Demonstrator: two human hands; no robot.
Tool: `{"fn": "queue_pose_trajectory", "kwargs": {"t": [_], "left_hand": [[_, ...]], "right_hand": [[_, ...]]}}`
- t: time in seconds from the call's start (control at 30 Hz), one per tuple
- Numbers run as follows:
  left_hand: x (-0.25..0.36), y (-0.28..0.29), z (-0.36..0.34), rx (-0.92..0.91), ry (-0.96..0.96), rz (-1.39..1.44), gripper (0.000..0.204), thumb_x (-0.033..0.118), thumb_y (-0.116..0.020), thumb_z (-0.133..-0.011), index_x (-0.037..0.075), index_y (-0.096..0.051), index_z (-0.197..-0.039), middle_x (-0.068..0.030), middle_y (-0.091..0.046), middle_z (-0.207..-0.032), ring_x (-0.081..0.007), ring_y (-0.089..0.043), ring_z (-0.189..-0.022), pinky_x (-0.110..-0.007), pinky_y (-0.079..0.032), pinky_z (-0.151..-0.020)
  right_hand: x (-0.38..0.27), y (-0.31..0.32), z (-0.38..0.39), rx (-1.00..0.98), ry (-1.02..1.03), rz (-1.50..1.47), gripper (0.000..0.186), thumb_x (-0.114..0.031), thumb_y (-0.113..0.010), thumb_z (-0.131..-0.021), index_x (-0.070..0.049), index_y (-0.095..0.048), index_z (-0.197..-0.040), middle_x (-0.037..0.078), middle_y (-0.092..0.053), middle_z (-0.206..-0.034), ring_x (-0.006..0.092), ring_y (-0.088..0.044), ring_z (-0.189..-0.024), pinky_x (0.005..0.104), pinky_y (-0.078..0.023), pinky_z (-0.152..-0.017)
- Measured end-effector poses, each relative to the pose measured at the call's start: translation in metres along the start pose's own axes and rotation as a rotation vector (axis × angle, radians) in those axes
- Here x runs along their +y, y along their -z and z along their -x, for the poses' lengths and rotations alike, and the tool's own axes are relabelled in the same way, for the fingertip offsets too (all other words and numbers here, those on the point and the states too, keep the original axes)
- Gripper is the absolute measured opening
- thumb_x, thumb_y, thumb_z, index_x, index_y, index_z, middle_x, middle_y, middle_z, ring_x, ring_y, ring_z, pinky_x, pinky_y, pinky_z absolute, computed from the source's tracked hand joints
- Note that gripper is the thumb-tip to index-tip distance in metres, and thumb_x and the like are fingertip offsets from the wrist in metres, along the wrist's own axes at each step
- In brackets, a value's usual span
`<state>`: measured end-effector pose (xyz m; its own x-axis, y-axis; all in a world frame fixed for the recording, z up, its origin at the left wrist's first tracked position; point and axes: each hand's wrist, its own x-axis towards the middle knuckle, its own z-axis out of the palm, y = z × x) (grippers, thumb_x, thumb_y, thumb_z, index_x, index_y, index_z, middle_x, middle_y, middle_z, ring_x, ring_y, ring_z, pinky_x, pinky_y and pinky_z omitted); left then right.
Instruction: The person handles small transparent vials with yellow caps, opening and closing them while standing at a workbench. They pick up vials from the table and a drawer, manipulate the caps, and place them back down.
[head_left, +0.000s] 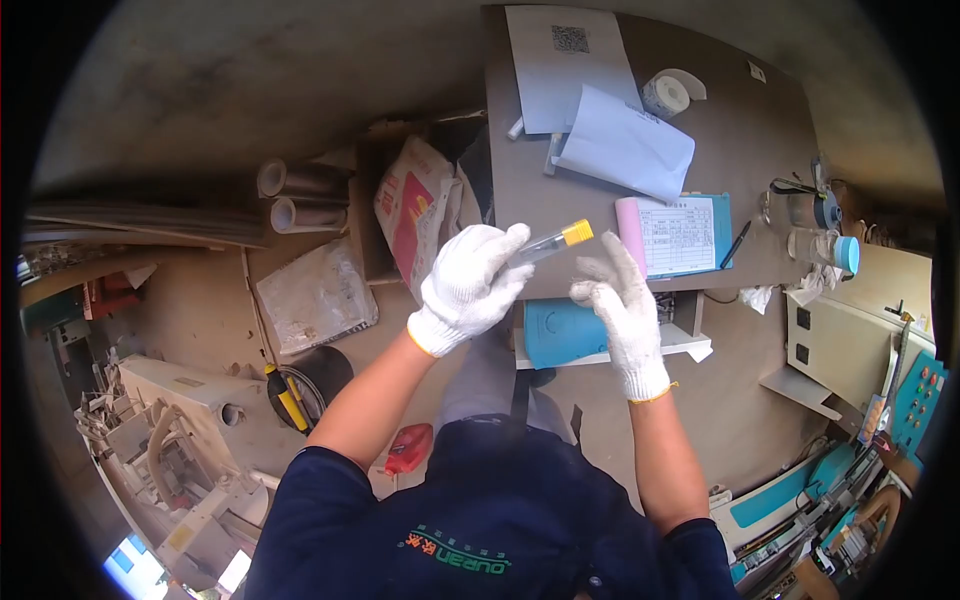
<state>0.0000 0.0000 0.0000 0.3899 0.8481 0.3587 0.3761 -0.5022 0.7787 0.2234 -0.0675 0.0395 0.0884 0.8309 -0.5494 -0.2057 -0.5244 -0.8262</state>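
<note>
White knit gloves cover both hands. My left hand is closed around a slim clear plastic tube with a yellow cap, tilted so the cap points up and right. What the tube contains is too small to make out. Just right of the cap, apart from it, my right hand has its fingers extended and holds nothing. Beyond the right hand, a form sheet on a blue clipboard lies at the desk's near edge with a pink strip along its left side. A black pen rests on the clipboard's right part.
The brown desk bears loose white papers, a paper roll and bottles at its right end. Below is a shelf with a blue folder. Sacks and rolls stand left; machines flank both sides.
</note>
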Motion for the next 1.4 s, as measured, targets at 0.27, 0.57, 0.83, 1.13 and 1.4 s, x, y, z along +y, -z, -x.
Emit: {"fn": "queue_pose_trajectory", "kwargs": {"t": [0.27, 0.57, 0.83, 1.13, 1.4], "left_hand": [[0.132, 0.023, -0.019, -0.114, -0.351, 0.059, 0.051, 0.005, -0.084, -0.073, 0.001, -0.071, -0.122, -0.0107, -0.068, -0.087, -0.0274, -0.064, -0.075, -0.037, -0.052, -0.067], [0.265, -0.042, 0.019, -0.297, -0.436, 0.370, 0.052, 0.004, -0.081, -0.077, -0.002, -0.067, -0.127, -0.0140, -0.067, -0.103, -0.0250, -0.064, -0.090, -0.035, -0.053, -0.081], [0.355, -0.090, 0.053, -0.493, -0.666, 0.382, 0.053, 0.006, -0.079, -0.081, 0.000, -0.065, -0.131, -0.0141, -0.069, -0.107, -0.0273, -0.066, -0.094, -0.037, -0.053, -0.086], [0.360, -0.114, 0.061, -0.612, -0.701, 0.439, 0.049, 0.012, -0.079, -0.085, 0.000, -0.065, -0.130, -0.0132, -0.067, -0.096, -0.0292, -0.066, -0.086, -0.037, -0.053, -0.079], [0.061, -0.110, 0.015, -0.562, 0.242, -0.322, 0.059, 0.050, -0.063, -0.091, 0.001, -0.069, -0.123, -0.0220, -0.069, -0.109, -0.0391, -0.066, -0.108, -0.044, -0.050, -0.099]], "right_hand": [[-0.042, 0.018, 0.106, 0.096, 0.482, -0.090, 0.037, -0.009, -0.057, -0.101, 0.003, -0.057, -0.136, 0.011, -0.069, -0.102, 0.0153, -0.067, -0.080, 0.0283, -0.056, -0.073], [-0.009, 0.085, 0.273, 0.391, 0.785, -0.217, 0.026, 0.009, -0.057, -0.096, 0.001, -0.065, -0.119, 0.010, -0.067, -0.112, 0.0140, -0.067, -0.088, 0.0264, -0.058, -0.076], [0.035, 0.126, 0.378, 0.732, 1.093, 0.023, 0.028, 0.016, -0.062, -0.090, 0.000, -0.066, -0.111, 0.014, -0.070, -0.116, 0.0187, -0.067, -0.105, 0.0300, -0.056, -0.091], [0.057, 0.126, 0.403, 0.848, 0.791, 0.018, 0.028, 0.012, -0.067, -0.086, 0.000, -0.069, -0.111, 0.013, -0.070, -0.115, 0.0160, -0.066, -0.102, 0.0290, -0.055, -0.087], [0.172, 0.085, 0.310, 0.792, 0.262, -0.549, 0.020, -0.011, -0.062, -0.098, 0.001, -0.065, -0.113, 0.010, -0.070, -0.085, 0.0148, -0.062, -0.065, 0.0310, -0.055, -0.065]]}}
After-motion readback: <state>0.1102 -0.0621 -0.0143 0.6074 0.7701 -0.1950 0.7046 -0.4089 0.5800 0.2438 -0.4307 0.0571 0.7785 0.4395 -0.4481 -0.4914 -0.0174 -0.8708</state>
